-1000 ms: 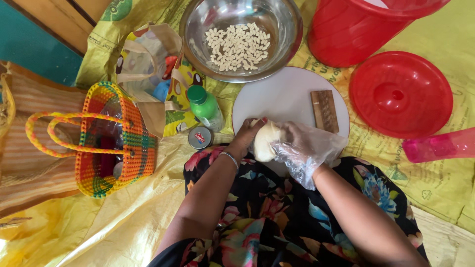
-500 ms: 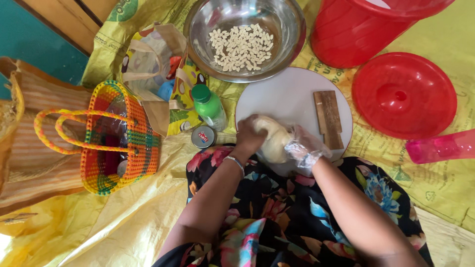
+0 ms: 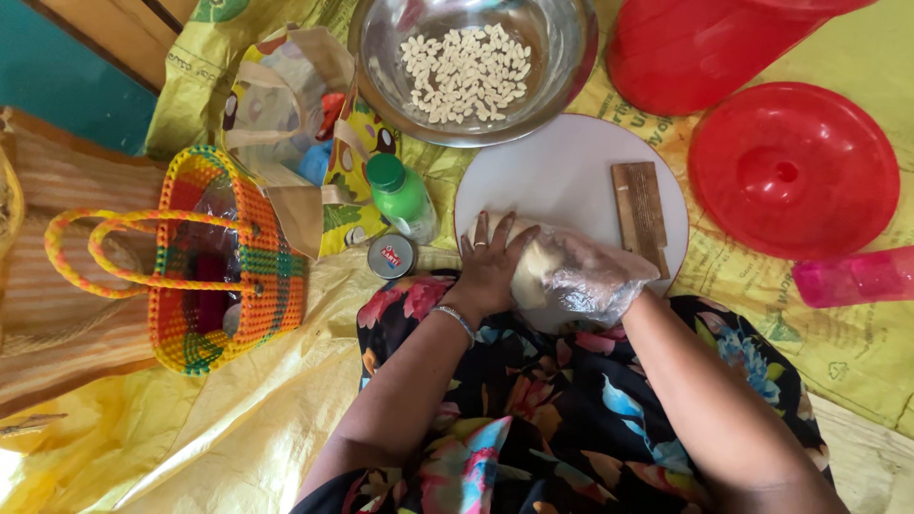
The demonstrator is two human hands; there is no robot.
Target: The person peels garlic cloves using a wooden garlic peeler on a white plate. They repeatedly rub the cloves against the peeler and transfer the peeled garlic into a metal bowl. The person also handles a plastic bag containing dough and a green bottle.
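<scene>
A pale lump of dough [image 3: 529, 262] lies on the near part of a round white board [image 3: 571, 176]. My left hand [image 3: 490, 271] presses on the dough's left side with fingers spread, a ring and a bracelet showing. My right hand [image 3: 586, 276], covered by a clear plastic glove, rests over the dough's right side. A ridged wooden paddle [image 3: 641, 214] lies on the board's right part.
A steel bowl [image 3: 562, 48] of several small pale pieces stands beyond the board. To the right lie a red lid [image 3: 792, 169], a red bucket [image 3: 705, 52] and a pink cup [image 3: 852, 276]. On the left are a green-capped bottle [image 3: 400, 198], a small tin [image 3: 390, 255] and a woven basket [image 3: 224, 262].
The dough was held up between both hands; now it lies down on the board with both hands pressing over it. The view has shifted slightly.
</scene>
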